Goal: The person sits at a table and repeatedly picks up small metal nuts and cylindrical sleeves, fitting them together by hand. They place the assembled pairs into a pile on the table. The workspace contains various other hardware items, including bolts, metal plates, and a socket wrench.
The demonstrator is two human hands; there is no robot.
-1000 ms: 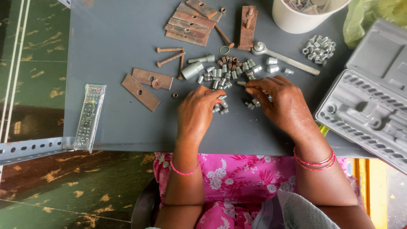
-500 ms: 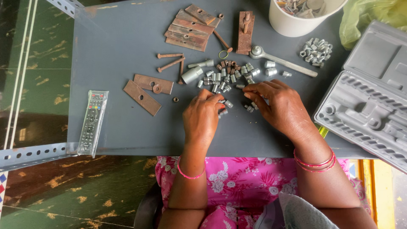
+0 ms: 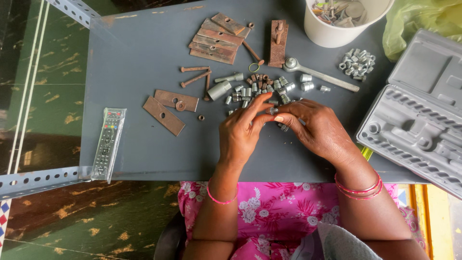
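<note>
Head view, looking straight down: both hands meet over the middle of the dark grey metal table top (image 3: 139, 58). The left hand (image 3: 240, 132) and the right hand (image 3: 315, 127) pinch one small silver metal socket (image 3: 273, 110) between their fingertips, lifted just clear of the table so it can be turned and looked over. So both hands grip that one piece, thumb and forefinger on each side; the other fingers curl loosely.

Just above the fingers lies the loose heap of small silver and rusty sockets (image 3: 257, 86), close at hand, likely so pieces can be picked one at a time. Beyond it rests a long silver ratchet wrench (image 3: 317, 72), and to its right a separate little pile of shiny nuts (image 3: 357, 61), kept apart from the heap.

The rusty parts sit in their own area: a stack of flat brown plates (image 3: 214, 38), two more plates (image 3: 168, 108) further left, and rusty bolts (image 3: 195, 74). A white plastic bucket of hardware (image 3: 337, 19) stands at the far edge. The open grey moulded tool case (image 3: 414, 120) waits at the right, its slots bare. A wrapped remote control (image 3: 107, 144) lies by the left edge.
</note>
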